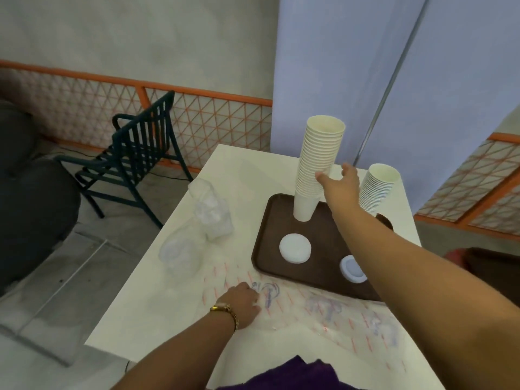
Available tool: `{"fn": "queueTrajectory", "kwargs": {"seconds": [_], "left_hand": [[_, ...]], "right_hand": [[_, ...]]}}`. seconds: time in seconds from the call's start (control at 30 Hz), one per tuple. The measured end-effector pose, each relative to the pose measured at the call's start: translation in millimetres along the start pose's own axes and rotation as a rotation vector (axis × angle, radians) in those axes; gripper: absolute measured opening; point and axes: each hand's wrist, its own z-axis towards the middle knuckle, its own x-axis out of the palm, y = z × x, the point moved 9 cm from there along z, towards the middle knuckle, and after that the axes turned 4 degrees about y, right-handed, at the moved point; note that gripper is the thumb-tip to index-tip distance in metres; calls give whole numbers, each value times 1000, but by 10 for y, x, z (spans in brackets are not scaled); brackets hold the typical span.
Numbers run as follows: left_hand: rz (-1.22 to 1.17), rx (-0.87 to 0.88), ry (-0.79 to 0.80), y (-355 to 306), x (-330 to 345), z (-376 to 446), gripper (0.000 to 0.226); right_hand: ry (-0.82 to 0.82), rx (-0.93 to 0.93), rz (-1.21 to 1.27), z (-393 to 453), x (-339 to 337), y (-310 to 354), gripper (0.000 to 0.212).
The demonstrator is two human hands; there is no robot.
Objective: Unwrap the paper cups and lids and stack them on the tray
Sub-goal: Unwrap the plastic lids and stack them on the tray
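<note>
A brown tray [270, 220] lies on the white table. A tall stack of paper cups [319, 159] stands upright at the tray's far end. My right hand [339, 185] reaches beside that stack, fingers spread, the thumb touching its right side. A shorter cup stack [378, 187] stands to the right of the hand. Two white lid stacks lie on the tray: one in the middle [295, 248], one nearer [351, 269]. My left hand [243, 304] rests on a printed plastic wrapper [337, 313] at the table's near side, fingers curled onto it.
Crumpled clear plastic wrap [208, 209] and a clear sleeve holding lids [178, 253] lie left of the tray. A dark slatted chair [135, 153] stands beyond the table's left edge. A pale blue panel [394, 66] rises behind the table.
</note>
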Motion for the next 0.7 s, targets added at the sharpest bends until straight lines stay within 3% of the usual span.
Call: {"fn": "queueTrajectory", "kwargs": {"seconds": [0.27, 0.5, 0.6, 0.7], "left_hand": [[-222, 8, -246, 179, -384, -201, 38], [-238, -58, -737, 593, -1053, -735, 29], [-306, -181, -958, 987, -1246, -1027, 33], [-508, -339, -979, 1467, -1207, -1122, 50]], "right_hand": [[299, -105, -8, -795, 672, -125, 43], [601, -12, -42, -1392, 1476, -199, 22], [718, 17, -77, -1601, 1806, -158, 27], [802, 91, -102, -1767, 2144, -171, 42]]}}
